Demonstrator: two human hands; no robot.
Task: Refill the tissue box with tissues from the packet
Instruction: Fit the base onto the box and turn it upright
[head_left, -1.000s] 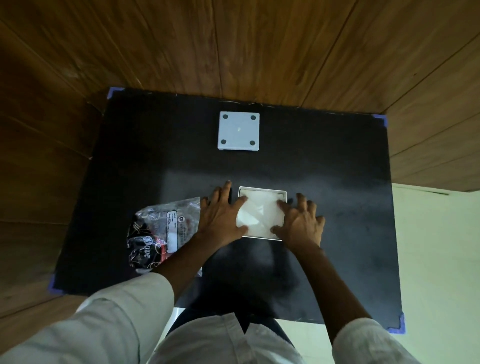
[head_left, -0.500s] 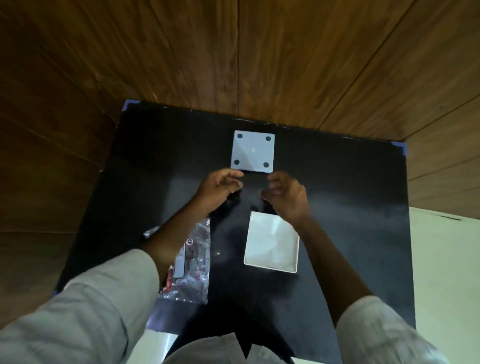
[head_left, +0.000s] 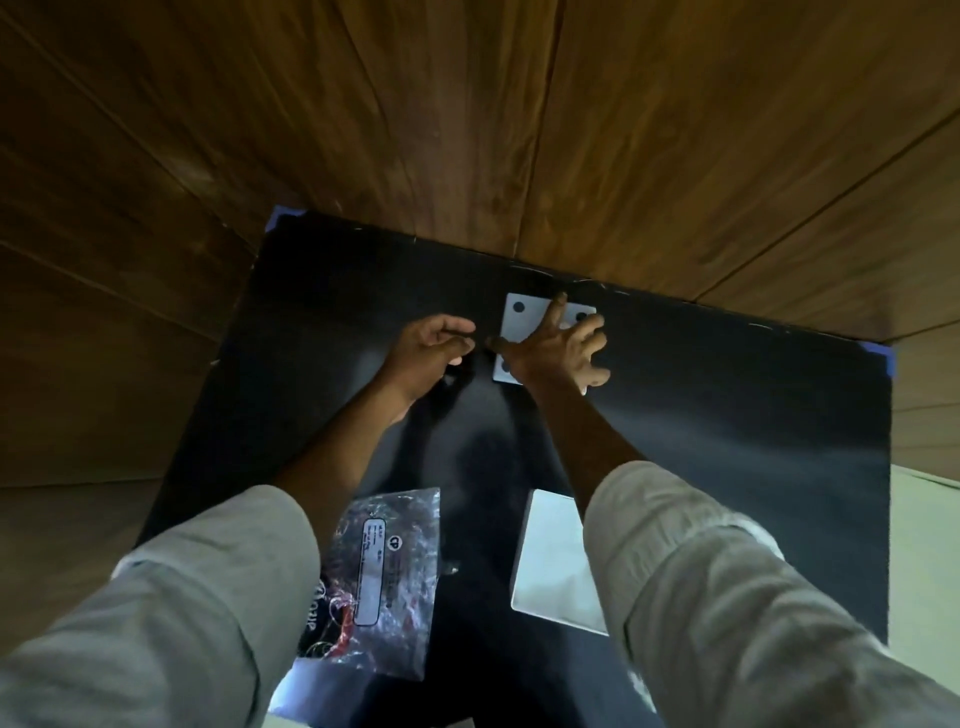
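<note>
A white square lid (head_left: 521, 318) with black dots at its corners lies at the far middle of the black table (head_left: 727, 415). My right hand (head_left: 558, 353) is spread flat over the lid, thumb at its left edge, and hides most of it. My left hand (head_left: 431, 348) hovers just left of the lid with its fingers loosely curled and nothing in them. The white tissue box (head_left: 550, 561) stands near the front, its top open and white tissue showing inside; my right sleeve covers its right side. The crinkled clear plastic packet (head_left: 387, 566) lies flat to its left.
Wooden panel walls rise behind and to the left of the table. Blue tape marks the table's far corners (head_left: 525, 358). A pale floor (head_left: 930, 571) shows past the right edge.
Both hands have left the tissue box and reached forward to the lid. The right hand now lies on the lid. The view has tilted, so box and packet sit lower in frame.
</note>
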